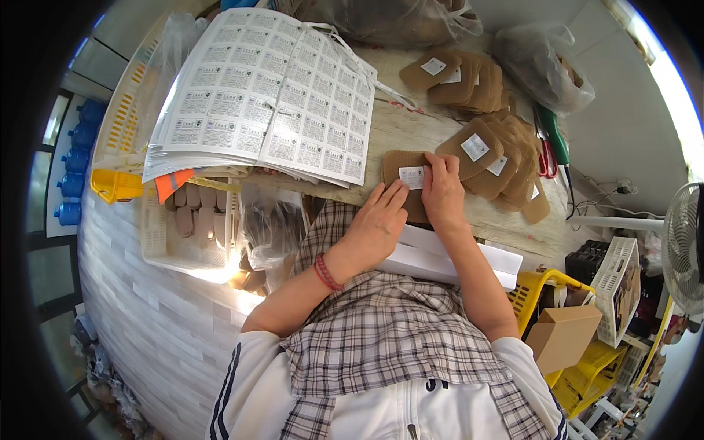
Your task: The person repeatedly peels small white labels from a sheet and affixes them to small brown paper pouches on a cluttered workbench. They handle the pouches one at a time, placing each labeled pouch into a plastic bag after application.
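Directly under both hands: a tan pad [394, 159] lying on the desk [396, 136], with a small white label [412, 176] on its face, between the two sets of fingertips.
Left hand: the left hand [381, 218] has its fingers stretched and held side by side, the tips at the label's near left corner; its thumb is hidden, so I cannot tell whether it pinches the pad's edge.
Right hand: the right hand [444, 192] bends its fingers over the pad's right side, close beside the label; whether the thumb grips from below cannot be told.
Smoothing the label: this looks like the step in hand. Best to steady the pad with one hand and rub outward from the label's middle with the other, finishing on the corners, since the textured face may let edges lift.
Keeping it square: worth checking the label against the pad's edge before pressing hard; a late shift could crease it.
Label sheets: the printed sheets [242, 88] spread beyond and left of the left hand.
Labelled pads: an overlapping pile [506, 150] sits just right of the right hand, so elbow room there is tight.
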A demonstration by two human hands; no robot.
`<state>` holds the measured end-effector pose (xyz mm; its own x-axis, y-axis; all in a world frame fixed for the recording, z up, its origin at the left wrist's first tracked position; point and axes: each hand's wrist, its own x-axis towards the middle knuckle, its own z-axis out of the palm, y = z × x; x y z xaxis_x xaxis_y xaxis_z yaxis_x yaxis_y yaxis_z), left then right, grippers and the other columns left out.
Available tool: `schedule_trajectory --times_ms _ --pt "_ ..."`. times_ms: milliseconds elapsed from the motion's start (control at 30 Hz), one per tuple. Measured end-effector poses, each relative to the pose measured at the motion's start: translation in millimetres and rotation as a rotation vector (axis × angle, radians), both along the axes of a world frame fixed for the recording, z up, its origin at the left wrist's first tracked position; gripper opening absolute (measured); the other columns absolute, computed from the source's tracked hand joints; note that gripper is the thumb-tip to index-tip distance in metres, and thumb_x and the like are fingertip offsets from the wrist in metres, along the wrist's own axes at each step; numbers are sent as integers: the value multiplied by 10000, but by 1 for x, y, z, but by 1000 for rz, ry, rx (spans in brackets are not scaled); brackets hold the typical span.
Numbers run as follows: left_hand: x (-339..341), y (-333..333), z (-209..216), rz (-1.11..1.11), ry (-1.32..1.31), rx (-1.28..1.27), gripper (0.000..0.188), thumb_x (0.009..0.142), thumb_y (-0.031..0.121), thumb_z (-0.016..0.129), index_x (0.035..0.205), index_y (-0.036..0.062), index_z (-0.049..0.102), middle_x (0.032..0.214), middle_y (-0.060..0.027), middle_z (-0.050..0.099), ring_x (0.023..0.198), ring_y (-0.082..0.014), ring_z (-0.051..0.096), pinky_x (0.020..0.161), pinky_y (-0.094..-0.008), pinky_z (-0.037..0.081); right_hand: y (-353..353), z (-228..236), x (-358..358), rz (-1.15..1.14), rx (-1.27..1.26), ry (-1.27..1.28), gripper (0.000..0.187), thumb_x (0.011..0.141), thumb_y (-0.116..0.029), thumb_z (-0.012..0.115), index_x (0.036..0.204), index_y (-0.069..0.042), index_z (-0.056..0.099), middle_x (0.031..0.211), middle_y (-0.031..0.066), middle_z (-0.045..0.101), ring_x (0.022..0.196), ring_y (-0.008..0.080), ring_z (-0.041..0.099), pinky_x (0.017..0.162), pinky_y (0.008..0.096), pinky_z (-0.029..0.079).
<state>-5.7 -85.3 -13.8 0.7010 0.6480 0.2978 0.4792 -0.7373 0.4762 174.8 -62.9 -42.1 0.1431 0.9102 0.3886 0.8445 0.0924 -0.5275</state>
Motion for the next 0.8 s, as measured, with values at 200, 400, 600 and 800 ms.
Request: schedule_trajectory --times_ms 200,400,600,800 --pt "-3 -3 -4 -3 -16 -16 90 865 -4 512 791 -38 550 1406 -274 480 1405 -418 371 1164 -554 286 0 -3 0 -59 29 -25 92 896 -100 661 987 -96 644 1022 69 586 869 310 656 668 422 562" --pt "-9 -7 -6 12 8 -12 129 887 42 533 774 -17 554 1507 -257 397 1438 -452 301 1178 -555 244 3 -4 7 -45 242 -100 59 905 -95 641 910 -86 583 886 70 623 813 317 661 622 439 533" --pt "-9 -6 -18 5 -9 -38 108 886 61 554 807 -7 583 1519 -248 386 1435 -452 305 1172 -550 250 0 18 5 -158 97 62 67 930 -78 597 972 -74 544 841 140 666 765 377 658 616 475 515" --pt "-13 -1 -24 -26 20 -44 90 885 87 581 861 4 605 1490 -244 417 1423 -428 331 1169 -546 252 -1 72 73 -242 392 66 65 946 -75 569 1009 -74 554 890 202 665 808 427 656 681 499 513"
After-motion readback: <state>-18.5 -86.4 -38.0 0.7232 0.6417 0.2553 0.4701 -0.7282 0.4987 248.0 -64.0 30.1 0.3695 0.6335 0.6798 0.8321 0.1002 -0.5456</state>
